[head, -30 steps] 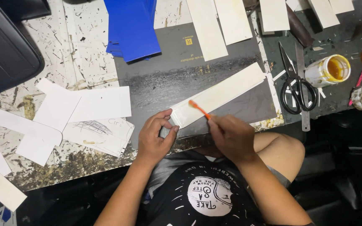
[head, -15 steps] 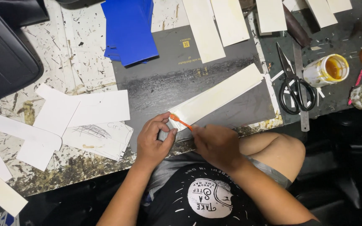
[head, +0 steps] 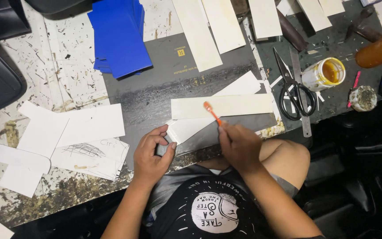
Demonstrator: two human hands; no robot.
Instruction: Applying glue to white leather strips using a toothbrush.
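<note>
My right hand (head: 238,146) grips a small orange-handled brush (head: 211,112), its head resting on a cream paper strip (head: 237,106) that lies flat across the grey cutting mat (head: 155,88). A second white strip (head: 191,128) lies slanted beneath it. My left hand (head: 152,155) is curled at the near edge of the mat, fingertips touching the lower left end of the slanted strip.
An open tin of yellow glue (head: 324,74), black scissors (head: 293,92) and a metal ruler (head: 301,106) lie to the right. Blue sheets (head: 118,37) sit at the back left, cream strips (head: 208,26) along the back, white paper pieces (head: 76,132) to the left.
A cream strip now lies level on top of the slanted one, which it did not before. My right hand has moved the brush from the slanted strip's left end up onto the level strip.
</note>
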